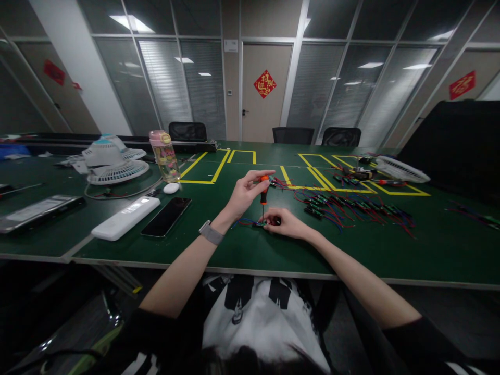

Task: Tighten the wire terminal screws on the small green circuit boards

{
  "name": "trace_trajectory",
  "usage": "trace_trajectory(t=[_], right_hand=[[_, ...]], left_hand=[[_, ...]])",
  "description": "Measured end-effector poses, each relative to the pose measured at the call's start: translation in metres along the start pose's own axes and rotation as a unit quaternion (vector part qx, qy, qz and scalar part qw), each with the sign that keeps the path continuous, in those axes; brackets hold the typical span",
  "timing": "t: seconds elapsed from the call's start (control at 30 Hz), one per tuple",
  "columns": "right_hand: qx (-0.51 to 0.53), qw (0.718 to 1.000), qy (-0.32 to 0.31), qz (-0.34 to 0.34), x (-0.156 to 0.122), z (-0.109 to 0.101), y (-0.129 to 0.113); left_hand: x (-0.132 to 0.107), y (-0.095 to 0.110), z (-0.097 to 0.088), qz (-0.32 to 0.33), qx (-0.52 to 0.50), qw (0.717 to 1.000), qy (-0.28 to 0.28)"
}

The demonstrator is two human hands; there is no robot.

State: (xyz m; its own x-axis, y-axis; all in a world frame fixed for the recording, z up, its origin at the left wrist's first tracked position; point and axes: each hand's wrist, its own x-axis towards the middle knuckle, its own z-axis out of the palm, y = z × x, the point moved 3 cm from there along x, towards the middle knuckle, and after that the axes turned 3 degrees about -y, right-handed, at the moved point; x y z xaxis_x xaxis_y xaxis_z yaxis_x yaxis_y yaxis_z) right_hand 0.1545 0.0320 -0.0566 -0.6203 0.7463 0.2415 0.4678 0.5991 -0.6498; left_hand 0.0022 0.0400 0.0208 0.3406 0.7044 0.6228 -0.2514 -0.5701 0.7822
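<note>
My left hand [244, 195] grips a small screwdriver [264, 197] with an orange and black handle, held upright with its tip down on a small green circuit board [261, 224]. My right hand [284, 223] lies on the green table [273, 250] with its fingers pressed on that board, pinning it in place. Red and blue wires trail from the board to the left. A grey watch sits on my left wrist.
Several more wired boards [351, 205] lie to the right. At the left lie a black phone [166, 216], a white power bank [125, 217], a white earbud case [171, 188], a pink-lidded bottle [164, 155] and small fans [113, 161]. Another fan [402, 169] lies far right.
</note>
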Motion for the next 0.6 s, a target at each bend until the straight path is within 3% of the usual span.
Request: trace_trajectory(t=[0.17,0.3,0.47,0.6], right_hand=[[0.004,1.0,0.0,-0.005,-0.0001,-0.0001,-0.0001],[0.001,1.0,-0.001,-0.006,-0.0002,-0.001,-0.0007],[0.0,1.0,-0.002,-0.007,-0.0001,-0.0007,-0.0008],[0.001,1.0,-0.001,-0.005,0.0,-0.0003,0.0]], left_hand=[[0.0005,-0.0028,0.0019,-0.01,-0.067,0.997,-0.026],[0.0,-0.0017,-0.0013,0.0,0.001,1.0,0.014],[0.0009,-0.0022,0.0004,-0.003,-0.05,0.999,-0.018],[0.0003,0.0005,-0.0017,0.009,0.015,1.0,0.02]])
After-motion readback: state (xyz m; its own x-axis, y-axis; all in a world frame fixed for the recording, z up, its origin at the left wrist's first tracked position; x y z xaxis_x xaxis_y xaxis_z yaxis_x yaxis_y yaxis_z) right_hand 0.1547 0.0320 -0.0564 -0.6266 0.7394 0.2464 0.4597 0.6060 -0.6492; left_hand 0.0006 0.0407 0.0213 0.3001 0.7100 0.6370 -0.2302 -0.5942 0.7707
